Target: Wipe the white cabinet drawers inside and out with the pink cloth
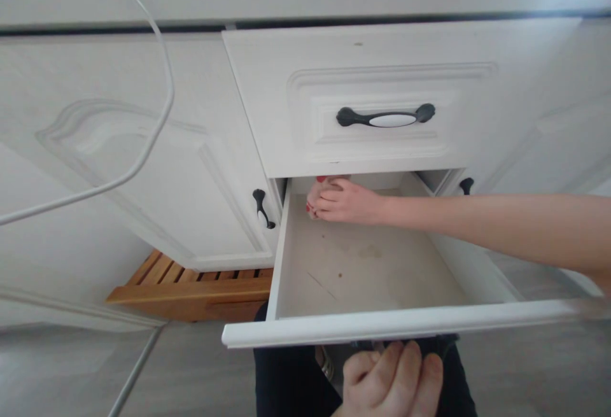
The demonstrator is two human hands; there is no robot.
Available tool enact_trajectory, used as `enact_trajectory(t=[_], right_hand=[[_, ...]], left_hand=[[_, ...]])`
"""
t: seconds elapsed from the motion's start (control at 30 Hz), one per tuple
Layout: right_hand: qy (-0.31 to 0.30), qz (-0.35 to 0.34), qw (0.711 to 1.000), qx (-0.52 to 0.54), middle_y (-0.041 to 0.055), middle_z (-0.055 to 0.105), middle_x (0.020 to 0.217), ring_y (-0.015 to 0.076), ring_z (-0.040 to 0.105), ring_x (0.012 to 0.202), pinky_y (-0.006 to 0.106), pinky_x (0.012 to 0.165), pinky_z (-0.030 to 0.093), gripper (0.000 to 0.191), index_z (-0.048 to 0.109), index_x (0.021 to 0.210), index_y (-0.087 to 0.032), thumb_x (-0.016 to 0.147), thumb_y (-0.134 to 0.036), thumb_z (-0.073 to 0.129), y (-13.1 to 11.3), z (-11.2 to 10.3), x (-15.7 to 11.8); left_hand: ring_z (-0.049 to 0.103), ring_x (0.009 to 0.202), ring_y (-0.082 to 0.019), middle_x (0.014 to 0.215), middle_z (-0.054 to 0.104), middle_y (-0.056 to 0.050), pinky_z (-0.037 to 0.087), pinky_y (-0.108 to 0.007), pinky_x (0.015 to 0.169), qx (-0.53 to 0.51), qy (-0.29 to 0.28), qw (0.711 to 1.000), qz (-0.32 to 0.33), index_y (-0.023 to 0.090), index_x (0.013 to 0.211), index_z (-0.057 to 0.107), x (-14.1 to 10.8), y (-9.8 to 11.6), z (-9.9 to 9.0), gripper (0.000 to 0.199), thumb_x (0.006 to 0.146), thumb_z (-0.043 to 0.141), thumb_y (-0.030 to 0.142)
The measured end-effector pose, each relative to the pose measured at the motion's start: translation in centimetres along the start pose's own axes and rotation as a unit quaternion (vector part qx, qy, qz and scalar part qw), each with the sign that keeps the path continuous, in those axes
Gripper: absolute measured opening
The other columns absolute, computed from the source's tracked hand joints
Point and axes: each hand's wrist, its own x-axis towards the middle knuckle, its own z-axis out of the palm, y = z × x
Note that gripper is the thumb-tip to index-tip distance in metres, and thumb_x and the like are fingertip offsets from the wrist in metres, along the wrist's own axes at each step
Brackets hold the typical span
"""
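A white drawer stands pulled out below a shut upper drawer. My right hand reaches into its back left part, with the forearm coming from the right. Its fingers are closed on a crumpled pinkish cloth-like thing, mostly covered by the hand; small red spots show at its edge. Under the drawer's front edge, my left hand has its fingers curled round the dark drawer handle, of which only bits show. On the drawer's bottom are small brown specks, a thin dark line and a faint stain.
The upper drawer has a black-and-white handle. Cabinet doors flank the drawers under a countertop. A white cable hangs at the left. Low down stands a slatted wooden rack; my legs are beneath the drawer.
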Motion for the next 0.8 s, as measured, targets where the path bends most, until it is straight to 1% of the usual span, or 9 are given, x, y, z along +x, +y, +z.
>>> enact_trajectory(t=[0.1,0.2,0.3,0.4,0.47,0.57,0.67,0.73,0.8], right_hand=[[-0.03,0.035,0.979,0.199,-0.0016,0.068,0.107,0.0184,0.047,0.128,0.044,0.121,0.025,0.018,0.065,0.074,-0.027,0.082,-0.011,0.063,1.5,0.9,4.5],[0.015,0.156,0.914,0.373,-0.0025,0.068,0.093,0.0156,0.05,0.126,0.036,0.113,0.037,0.023,0.061,0.065,-0.025,0.069,-0.003,0.066,2.8,1.8,8.0],[0.075,0.225,0.881,0.41,-0.0007,0.07,0.095,0.0172,0.058,0.116,0.035,0.098,0.048,0.017,0.064,0.072,-0.022,0.068,-0.006,0.061,3.7,1.8,9.1],[0.062,0.249,0.865,0.431,0.0064,0.072,0.097,0.0209,0.065,0.102,0.038,0.088,0.052,0.014,0.066,0.081,-0.018,0.078,-0.011,0.054,4.6,0.5,8.0],[-0.01,0.206,0.885,0.417,0.0101,0.072,0.097,0.0207,0.066,0.097,0.039,0.089,0.052,0.019,0.065,0.084,-0.017,0.086,-0.013,0.047,5.2,-0.7,6.4],[-0.097,0.098,0.937,0.321,0.0096,0.071,0.102,0.0175,0.066,0.096,0.038,0.093,0.051,0.026,0.062,0.091,-0.018,0.092,-0.013,0.037,6.2,-2.6,3.5],[-0.064,0.083,0.982,0.157,0.0069,0.07,0.108,0.0153,0.065,0.103,0.034,0.095,0.05,0.025,0.064,0.097,-0.02,0.09,-0.013,0.041,7.1,-4.1,0.6],[-0.037,0.089,0.993,0.074,0.0062,0.069,0.115,0.0149,0.062,0.113,0.034,0.1,0.047,0.022,0.066,0.095,-0.02,0.086,-0.01,0.048,7.6,-4.9,-1.3],[-0.041,0.085,0.995,-0.02,0.0068,0.068,0.122,0.0157,0.056,0.124,0.037,0.108,0.041,0.024,0.067,0.09,-0.02,0.083,-0.006,0.049,8.1,-5.7,-3.2]], left_hand=[[0.066,0.099,-0.01,0.105,0.078,0.006,0.04,-0.025,0.103,0.002,-0.021,1.0,0.013,0.032,0.098,0.08,0.2,0.0,-0.3,0.017,0.092,0.066,0.023],[0.068,0.094,-0.01,0.097,0.078,0.005,0.042,-0.026,0.101,0.002,0.01,1.0,-0.028,0.03,0.098,0.08,0.3,0.4,-0.1,0.018,0.092,0.067,0.019],[0.069,0.089,-0.011,0.089,0.077,0.004,0.043,-0.027,0.098,0.002,0.047,0.997,-0.064,0.027,0.094,0.08,0.6,0.8,0.3,0.021,0.094,0.064,0.014],[0.069,0.086,-0.011,0.085,0.077,0.003,0.042,-0.027,0.098,-0.006,0.039,0.997,-0.062,0.026,0.092,0.08,1.2,1.0,0.3,0.022,0.096,0.061,0.014],[0.068,0.085,-0.01,0.083,0.077,0.003,0.042,-0.026,0.097,-0.009,0.04,0.997,-0.072,0.026,0.089,0.08,1.5,1.1,0.2,0.024,0.097,0.06,0.013],[0.068,0.085,-0.01,0.081,0.077,0.003,0.042,-0.026,0.097,-0.01,0.04,0.995,-0.087,0.025,0.087,0.08,1.8,1.1,0.1,0.026,0.097,0.06,0.012],[0.069,0.085,-0.01,0.083,0.078,0.003,0.042,-0.026,0.098,-0.016,0.038,0.996,-0.084,0.025,0.089,0.08,2.0,1.2,0.2,0.024,0.097,0.061,0.013],[0.069,0.083,-0.009,0.082,0.078,0.003,0.042,-0.026,0.1,-0.017,0.06,0.994,-0.089,0.025,0.087,0.08,2.2,1.2,0.3,0.023,0.096,0.062,0.014],[0.069,0.081,-0.008,0.08,0.078,0.003,0.043,-0.026,0.1,-0.014,0.066,0.993,-0.092,0.025,0.087,0.08,2.3,1.2,0.3,0.025,0.097,0.06,0.014]])
